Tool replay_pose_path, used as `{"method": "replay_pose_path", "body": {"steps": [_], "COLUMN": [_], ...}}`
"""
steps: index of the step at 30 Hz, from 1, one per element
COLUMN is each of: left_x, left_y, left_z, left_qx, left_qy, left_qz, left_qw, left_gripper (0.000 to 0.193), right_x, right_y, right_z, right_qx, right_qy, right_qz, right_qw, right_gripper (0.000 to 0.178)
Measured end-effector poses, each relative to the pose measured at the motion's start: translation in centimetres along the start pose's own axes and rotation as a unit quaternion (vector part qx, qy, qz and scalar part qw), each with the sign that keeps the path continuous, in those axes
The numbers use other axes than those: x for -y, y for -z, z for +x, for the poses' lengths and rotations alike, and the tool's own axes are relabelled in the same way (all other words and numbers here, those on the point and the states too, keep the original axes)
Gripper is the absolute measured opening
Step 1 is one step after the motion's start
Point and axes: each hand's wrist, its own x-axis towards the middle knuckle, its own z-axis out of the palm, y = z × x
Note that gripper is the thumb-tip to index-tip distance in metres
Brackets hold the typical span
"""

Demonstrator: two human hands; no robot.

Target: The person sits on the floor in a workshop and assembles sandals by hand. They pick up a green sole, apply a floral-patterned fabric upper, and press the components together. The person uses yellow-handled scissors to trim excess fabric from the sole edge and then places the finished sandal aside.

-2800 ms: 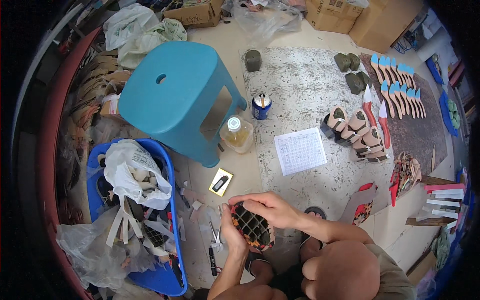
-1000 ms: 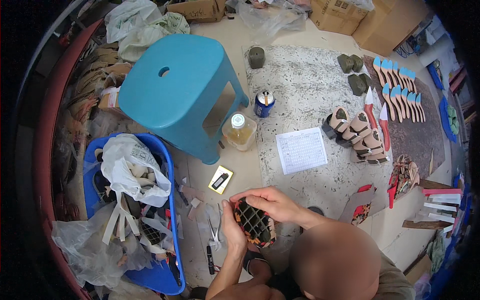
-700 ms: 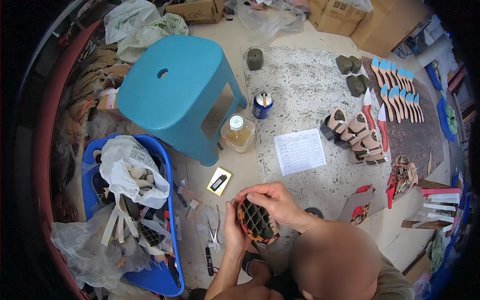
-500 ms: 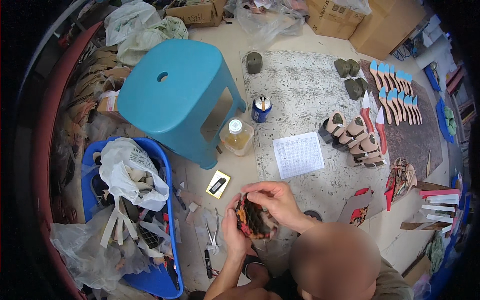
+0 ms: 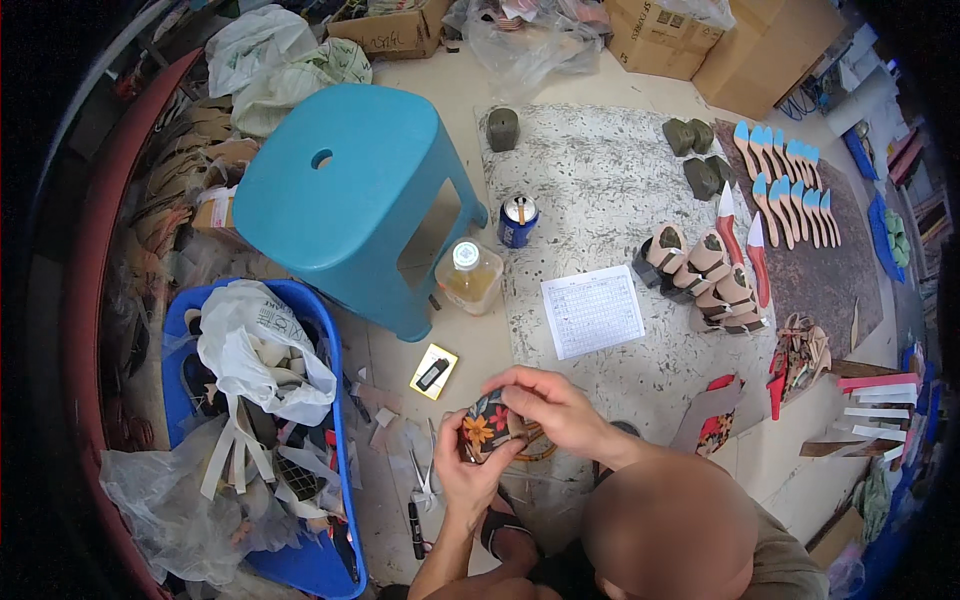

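Head view: change?

Dark floral-print fabric piece (image 5: 486, 428) flipped; grid side faced up before. Left hand (image 5: 468, 474) and right hand (image 5: 556, 408) pinch its edges.

Containers?

Blue plastic bin (image 5: 300, 572): white plastic bag (image 5: 240, 347), scraps (image 5: 297, 480). Farther, clear plastic bottle (image 5: 470, 276): yellowish liquid (image 5: 470, 291).

A person's left-hand grip (image 5: 470, 474) and right-hand grip (image 5: 560, 408) hold a dark, rounded floral-fabric piece (image 5: 486, 422) near a blue plastic bin (image 5: 308, 572) heaped with scraps.
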Motion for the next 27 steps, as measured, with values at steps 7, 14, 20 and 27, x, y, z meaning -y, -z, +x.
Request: {"method": "replay_pose_path", "body": {"steps": [7,14,20,27], "left_x": [0.0,-0.3,0.5,-0.3], "left_y": [-0.1,0.3,1.7,1.8], "left_z": [-0.3,0.2,0.6,0.1], "left_qx": [0.031,-0.024,-0.042,-0.030], "left_qy": [-0.013,0.097,0.101,0.122], "left_qz": [0.088,-0.139,-0.091,-0.051], "left_qw": [0.996,0.985,0.990,0.991], "left_gripper": [0.058,0.049,0.074,0.072], "right_x": [0.4,-0.3,-0.6,2.7], "right_y": [-0.1,0.8,1.0,1.4], "right_z": [0.4,1.2,0.1,1.1], "right_qx": [-0.025,0.051,0.072,0.128], "right_qy": [-0.031,-0.002,0.062,0.037], "right_qz": [-0.150,-0.077,-0.196,-0.358], "right_qw": [0.988,0.996,0.976,0.924], "right_gripper": [0.024,0.035,0.052,0.052]}}
